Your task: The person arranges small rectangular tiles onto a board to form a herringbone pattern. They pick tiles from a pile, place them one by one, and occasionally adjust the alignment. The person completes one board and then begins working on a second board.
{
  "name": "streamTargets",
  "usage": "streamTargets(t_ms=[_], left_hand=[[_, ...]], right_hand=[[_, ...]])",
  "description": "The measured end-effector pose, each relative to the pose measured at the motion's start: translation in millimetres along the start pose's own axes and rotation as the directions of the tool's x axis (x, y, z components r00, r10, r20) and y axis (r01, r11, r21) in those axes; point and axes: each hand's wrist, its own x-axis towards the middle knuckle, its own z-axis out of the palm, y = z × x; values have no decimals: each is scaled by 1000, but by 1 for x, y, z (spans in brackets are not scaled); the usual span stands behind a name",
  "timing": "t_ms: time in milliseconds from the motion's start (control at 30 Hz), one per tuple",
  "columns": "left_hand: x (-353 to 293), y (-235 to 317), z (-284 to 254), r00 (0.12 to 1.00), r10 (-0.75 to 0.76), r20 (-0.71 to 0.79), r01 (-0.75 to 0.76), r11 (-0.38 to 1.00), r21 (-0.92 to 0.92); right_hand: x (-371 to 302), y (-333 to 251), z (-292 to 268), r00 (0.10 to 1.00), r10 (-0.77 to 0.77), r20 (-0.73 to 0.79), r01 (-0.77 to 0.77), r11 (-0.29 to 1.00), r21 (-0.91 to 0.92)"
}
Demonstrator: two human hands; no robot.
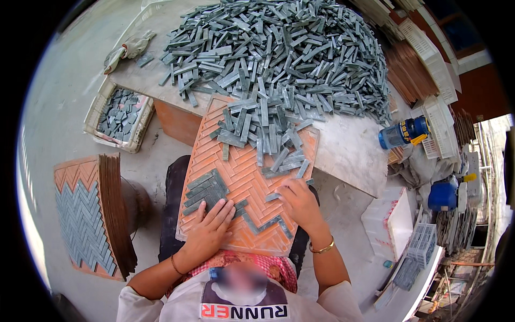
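Observation:
An orange herringbone-grooved tray (252,182) slopes up from my lap to the table. My left hand (215,222) lies on its lower left with the fingers stretched out, fingertips by a block of grey-green stone strips (206,189) set in the grooves. A zigzag of set strips (263,222) runs across the lower part. My right hand (301,203) pinches the end of a short stone strip (272,197) over the tray's right side. Just beyond it, loose strips (263,129) lie heaped on the tray's upper part.
A large mound of stone strips (284,48) covers the table (348,155). At left are a white crate (140,124) of stone pieces and a stack of orange trays (115,214), the top one filled. A blue bottle (399,134) and white foam box (389,217) stand at right.

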Motion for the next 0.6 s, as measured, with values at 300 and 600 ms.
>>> streamTargets(t_ms=[300,600], left_hand=[[-18,-5,-4,998,-46,-32,42,994,-97],[-17,-4,-7,998,-43,-56,38,994,-103]], right_hand=[[42,-39,18,968,-211,138,189,969,158],[51,-23,40,945,-301,128,241,904,353]])
